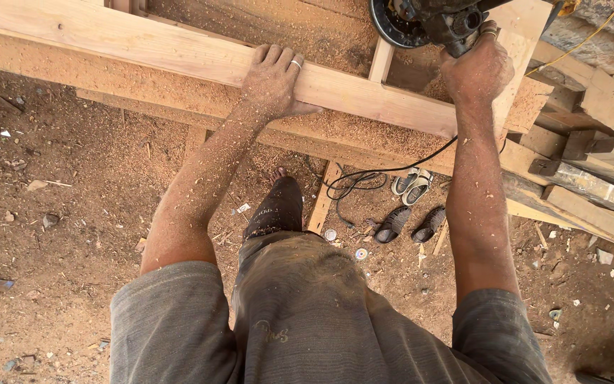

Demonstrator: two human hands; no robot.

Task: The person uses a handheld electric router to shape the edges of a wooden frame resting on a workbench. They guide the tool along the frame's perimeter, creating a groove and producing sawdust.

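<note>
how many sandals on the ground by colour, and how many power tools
Light sandals: 2
Dark sandals: 2
Circular saw, gripped by the right hand: 1
Total: 5

We see a long pale yellow wooden beam (179,50) across the far side, dusted with tan sawdust. The black round-bodied power saw (428,21) trails a black cord (385,171). Near us, the grey fabric shirt (307,327) carries fine horizontal stripes. On the reddish-brown dirt floor (58,213) lie 2 dark grey sandals (410,224) and 2 white-and-grey sandals (412,186).
</note>
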